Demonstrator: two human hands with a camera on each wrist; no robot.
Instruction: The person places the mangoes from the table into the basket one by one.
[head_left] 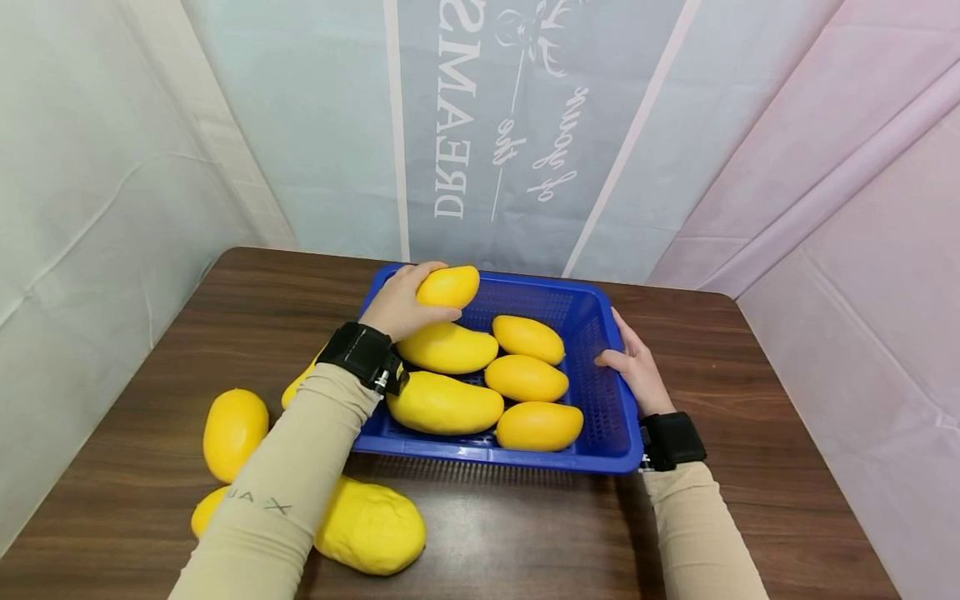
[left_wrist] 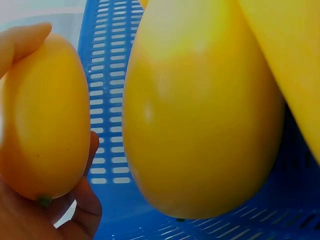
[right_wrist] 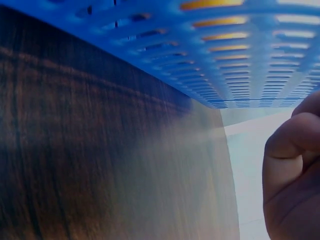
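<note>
My left hand (head_left: 405, 302) grips a small yellow mango (head_left: 456, 287) over the far left corner of a blue plastic basket (head_left: 495, 456). In the left wrist view, fingers and thumb wrap around this mango (left_wrist: 47, 120), its green stem end downward. Just beside it lies a large mango (left_wrist: 200, 110). My right hand (head_left: 637, 372) holds the basket's right rim, thumb over the inside; the right wrist view shows curled fingers (right_wrist: 285, 170) near the slotted wall (right_wrist: 250, 65). Inside the basket are two large mangoes, one (head_left: 446, 404) nearest the front, and a column of three smaller mangoes (head_left: 527, 379).
Left of the basket, a mango (head_left: 235, 433) lies on the brown wooden table (head_left: 525, 542). Other yellow fruits are partly hidden by my left sleeve, among them a large lumpy one (head_left: 375, 529). A printed curtain (head_left: 510, 150) hangs behind the table.
</note>
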